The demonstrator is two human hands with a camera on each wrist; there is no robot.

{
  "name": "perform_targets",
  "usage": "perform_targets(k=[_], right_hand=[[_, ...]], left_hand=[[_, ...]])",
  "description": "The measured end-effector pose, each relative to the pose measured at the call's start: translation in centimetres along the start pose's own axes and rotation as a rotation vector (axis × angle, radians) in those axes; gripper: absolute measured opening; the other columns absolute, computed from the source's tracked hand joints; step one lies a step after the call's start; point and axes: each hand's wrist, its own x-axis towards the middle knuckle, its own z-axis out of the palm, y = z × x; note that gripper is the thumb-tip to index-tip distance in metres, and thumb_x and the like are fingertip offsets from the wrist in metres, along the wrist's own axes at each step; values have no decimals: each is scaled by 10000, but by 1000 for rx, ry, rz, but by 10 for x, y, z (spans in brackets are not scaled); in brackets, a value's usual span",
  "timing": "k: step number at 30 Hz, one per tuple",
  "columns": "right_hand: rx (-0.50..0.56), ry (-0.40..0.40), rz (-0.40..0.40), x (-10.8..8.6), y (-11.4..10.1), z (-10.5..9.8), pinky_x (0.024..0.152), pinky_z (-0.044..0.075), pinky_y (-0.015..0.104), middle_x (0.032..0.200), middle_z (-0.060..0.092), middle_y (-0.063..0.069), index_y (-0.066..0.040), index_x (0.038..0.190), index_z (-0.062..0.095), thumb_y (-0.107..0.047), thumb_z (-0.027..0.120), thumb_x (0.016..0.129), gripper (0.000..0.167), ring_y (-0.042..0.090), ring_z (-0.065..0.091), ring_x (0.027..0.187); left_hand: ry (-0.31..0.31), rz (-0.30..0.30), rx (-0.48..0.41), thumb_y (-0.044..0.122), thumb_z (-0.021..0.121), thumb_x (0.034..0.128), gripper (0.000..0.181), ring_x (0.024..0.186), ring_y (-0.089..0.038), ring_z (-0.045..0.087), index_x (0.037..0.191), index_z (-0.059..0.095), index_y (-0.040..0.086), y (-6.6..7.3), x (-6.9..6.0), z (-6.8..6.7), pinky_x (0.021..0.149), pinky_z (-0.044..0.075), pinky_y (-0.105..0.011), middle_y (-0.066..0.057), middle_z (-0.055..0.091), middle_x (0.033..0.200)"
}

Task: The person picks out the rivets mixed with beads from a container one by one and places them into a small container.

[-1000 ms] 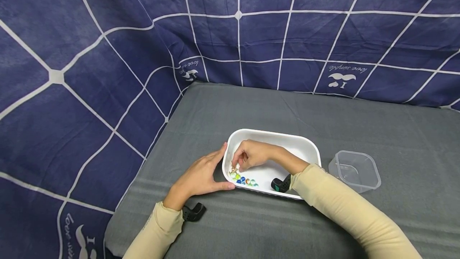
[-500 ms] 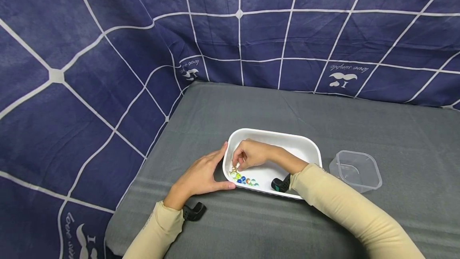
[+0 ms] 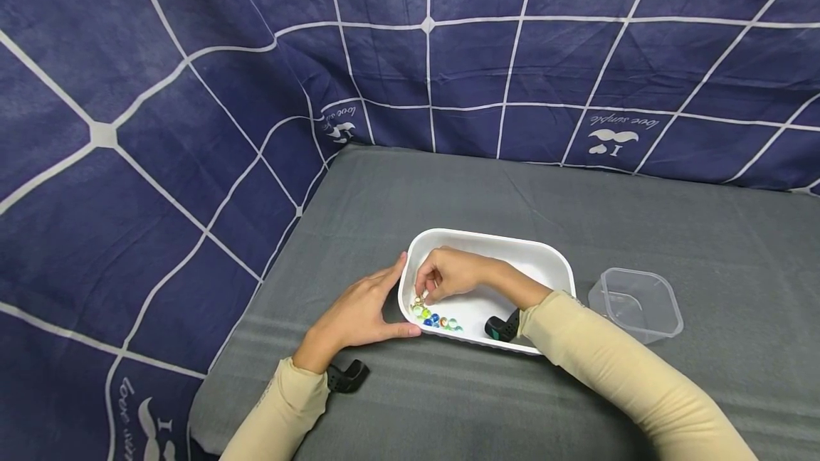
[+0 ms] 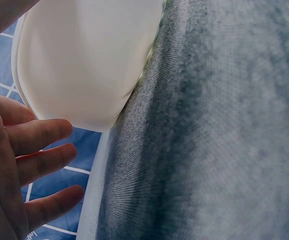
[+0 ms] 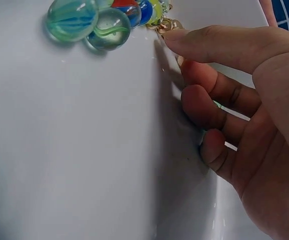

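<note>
A white tray (image 3: 490, 237) lies on the grey cloth, with several glass marbles (image 3: 435, 320) gathered in its near left corner. My left hand (image 3: 359, 310) spans the tray's left end from outside, fingers and thumb spread, thumb at the near edge. The left wrist view shows these fingers loosely extended beside the tray wall. Inside the tray, my right hand (image 3: 451, 276) reaches down by the left end, fingers curled. Its thumb and forefinger pinch at a small gold-coloured piece with ring-like loops (image 5: 168, 25), next to the marbles. The fingertips partly hide that piece.
Right of the tray stands a clear plastic container (image 3: 635, 303), partly behind the right sleeve (image 3: 615, 358). The grey cloth (image 3: 512, 198) covers the surface under everything. A blue curtain with white lines (image 3: 474, 70) hangs at the back and left.
Both hands keep nearly the same place, and the right fingers stay at the gold-coloured piece. The whole head view has shifted very slightly.
</note>
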Motion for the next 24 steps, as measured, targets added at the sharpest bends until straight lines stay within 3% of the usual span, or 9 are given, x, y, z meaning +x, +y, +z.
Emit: perform_targets(k=[16, 24], right_hand=[[69, -13, 18, -4, -3, -7, 528, 411, 168, 665, 619, -62, -26, 871, 741, -17, 785, 806, 80, 11, 508, 568], [74, 17, -6, -8, -7, -14, 554, 434, 183, 675, 621, -58, -20, 891, 747, -7, 775, 815, 82, 30, 532, 605]], left_hand=[[1, -5, -11, 624, 773, 750, 1173, 1297, -267, 509, 1552, 215, -24, 0, 0, 1, 1058, 418, -414, -170, 483, 1461], [-10, -12, -7, 634, 766, 751, 1176, 1311, -274, 495, 1556, 206, -17, 0, 0, 0, 1069, 407, -420, -175, 474, 1467]])
